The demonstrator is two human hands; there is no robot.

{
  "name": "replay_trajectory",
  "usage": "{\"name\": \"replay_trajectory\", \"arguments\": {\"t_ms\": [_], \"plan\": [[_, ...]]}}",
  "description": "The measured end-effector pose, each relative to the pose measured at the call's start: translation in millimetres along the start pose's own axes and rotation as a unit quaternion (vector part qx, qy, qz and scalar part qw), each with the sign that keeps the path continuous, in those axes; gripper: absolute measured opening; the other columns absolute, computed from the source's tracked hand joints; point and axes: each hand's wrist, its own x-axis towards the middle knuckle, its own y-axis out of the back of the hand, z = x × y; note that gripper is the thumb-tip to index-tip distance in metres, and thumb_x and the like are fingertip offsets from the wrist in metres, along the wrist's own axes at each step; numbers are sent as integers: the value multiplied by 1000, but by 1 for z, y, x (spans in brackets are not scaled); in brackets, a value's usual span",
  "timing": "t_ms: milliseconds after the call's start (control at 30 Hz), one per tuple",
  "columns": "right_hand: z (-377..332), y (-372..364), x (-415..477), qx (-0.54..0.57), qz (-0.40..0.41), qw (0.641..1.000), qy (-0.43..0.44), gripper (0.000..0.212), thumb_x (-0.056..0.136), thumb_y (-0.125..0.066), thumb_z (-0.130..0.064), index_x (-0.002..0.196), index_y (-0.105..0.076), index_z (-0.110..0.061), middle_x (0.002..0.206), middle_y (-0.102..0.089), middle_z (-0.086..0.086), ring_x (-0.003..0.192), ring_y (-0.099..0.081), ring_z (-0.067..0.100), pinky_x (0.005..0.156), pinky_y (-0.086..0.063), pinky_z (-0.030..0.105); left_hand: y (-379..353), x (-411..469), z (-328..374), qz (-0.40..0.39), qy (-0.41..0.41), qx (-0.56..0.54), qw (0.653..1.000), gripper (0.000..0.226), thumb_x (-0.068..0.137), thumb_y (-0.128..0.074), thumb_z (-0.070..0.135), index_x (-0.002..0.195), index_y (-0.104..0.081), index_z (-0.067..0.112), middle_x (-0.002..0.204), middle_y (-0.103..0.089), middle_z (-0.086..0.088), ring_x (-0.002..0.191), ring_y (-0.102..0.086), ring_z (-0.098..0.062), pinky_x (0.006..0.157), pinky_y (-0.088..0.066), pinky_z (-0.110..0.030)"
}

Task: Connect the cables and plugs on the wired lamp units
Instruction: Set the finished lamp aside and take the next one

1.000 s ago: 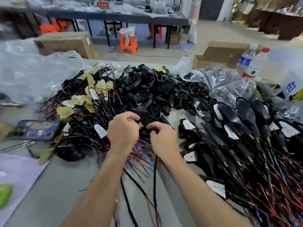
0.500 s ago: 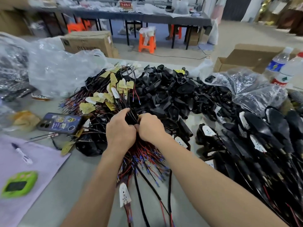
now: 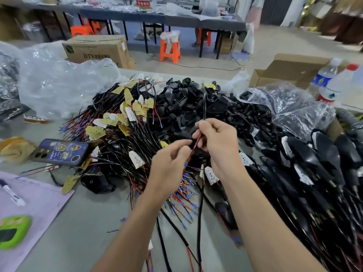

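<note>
Red and black, the thin wire point(image 3: 197, 141) runs slantwise between both hands, just above the heaped cable pile point(image 3: 137, 146) on the grey table point(image 3: 78, 222). The right hand point(image 3: 218, 144) pinches its upper stretch and the left hand point(image 3: 169, 165) pinches it lower down, near a blue-tipped end. A clear plastic bag point(image 3: 294, 107) to the right holds black plastic parts; an open cardboard box point(image 3: 282, 73) stands behind it — contents hidden.

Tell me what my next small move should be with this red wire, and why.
Probably slide the left hand down the red wire to its blue tip: the right hand already pinches the wire higher up, and the tip hangs unconnected.
</note>
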Motion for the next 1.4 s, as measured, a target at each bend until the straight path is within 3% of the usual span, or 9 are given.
{"name": "replay_trajectory", "arguments": {"t_ms": [100,233,400,500,667,900,1067,1267,1400], "plan": [[-8,13,-4,23,-12,1000,-12,17,95,-60,2,89,-73,-6,72,-71,8,53,-56,12,49,-45,20,-16,1,3,-46,29,-97,994,35,105,-56,14,93,-80,36,67,-73,-2,57,-62,-14,58,-52,-24],[-13,42,-7,35,-14,999,-12,18,93,-60,10,94,-70,-4,77,-73,12,59,-61,15,57,-53,22,-14,7,-10,-106,57,-25,992,26,106,-57,13,97,-78,26,54,-56,1,52,-44,-15,55,-40,-26],[-10,74,-16,31,25,999,-22,18,96,-55,9,92,-66,-5,72,-71,12,56,-60,16,54,-51,23,-4,18,-16,-97,20,155,983,39,90,-73,3,113,-78,34,91,-70,18,73,-62,5,61,-45,-5],[-10,89,-24,8,13,1000,-24,22,96,-53,9,89,-66,-8,72,-71,10,56,-60,15,53,-51,22,-13,28,-15,-86,5,141,986,53,87,-64,-3,116,-75,39,84,-65,21,63,-59,1,54,-44,-11],[-8,101,-38,-6,-30,999,-36,25,96,-53,9,87,-67,-9,74,-71,11,59,-61,17,55,-52,22,-50,57,-20,-132,-48,374,917,66,88,-53,-3,147,-57,27,154,-51,2,140,-47,-23,109,-42,-38],[1,109,-54,0,-21,998,-51,20,95,-54,10,90,-67,-5,75,-71,13,60,-60,19,55,-50,23,-62,81,-27,-176,-25,495,851,55,94,-51,6,143,-58,30,135,-68,-3,112,-66,-27,78,-47,-33],[-1,109,-58,44,36,998,-31,19,94,-55,9,91,-67,-5,76,-70,13,59,-59,18,53,-48,23,-54,89,-20,-184,-54,496,847,52,87,-62,-5,123,-75,30,119,-75,-2,102,-71,-25,79,-55,-33],[-2,107,-58,47,33,998,-35,19,95,-54,9,92,-65,-6,77,-70,14,61,-59,20,57,-49,25,-39,71,-5,-130,-53,283,949,29,78,-86,16,77,-75,42,56,-62,27,61,-62,7,56,-39,-5],[0,102,-57,20,10,999,-45,20,98,-51,6,92,-62,-9,77,-72,11,62,-60,18,56,-47,26,-35,33,1,-28,1,2,1000,22,89,-77,17,81,-76,37,80,-76,11,73,-69,-4,70,-53,-13]]}}
